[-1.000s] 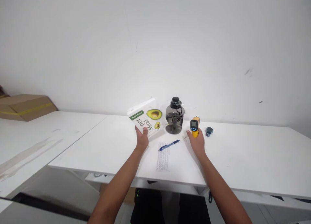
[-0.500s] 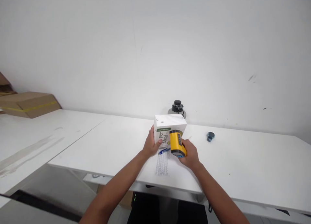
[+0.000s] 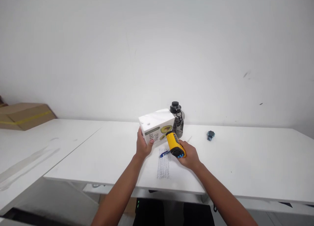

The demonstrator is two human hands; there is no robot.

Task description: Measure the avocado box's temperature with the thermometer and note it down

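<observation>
My left hand (image 3: 144,145) grips a white carton (image 3: 157,118) by its lower left side, thumb on the front. The carton is tilted above the table, and its front shows avocado pictures and the printed word "Meal". In my right hand (image 3: 190,154) is a yellow and black handheld scanner (image 3: 174,143), its far end close to the carton's front. Below them a blue pen (image 3: 164,153) lies on a sheet of paper with handwriting (image 3: 163,168). The fingers of my right hand are partly hidden behind the scanner.
Behind the carton a dark, see-through water bottle (image 3: 180,123) with a black lid stands near the wall. A dark watch-like object (image 3: 210,135) lies to the right on the white table (image 3: 245,164). Far left is a cardboard box (image 3: 26,115) with yellow tape.
My left hand has moved the carton left and turned it, uncovering more of the bottle and the avocado pictures. The scanner has tilted leftward in my right hand. The view has shifted slightly.
</observation>
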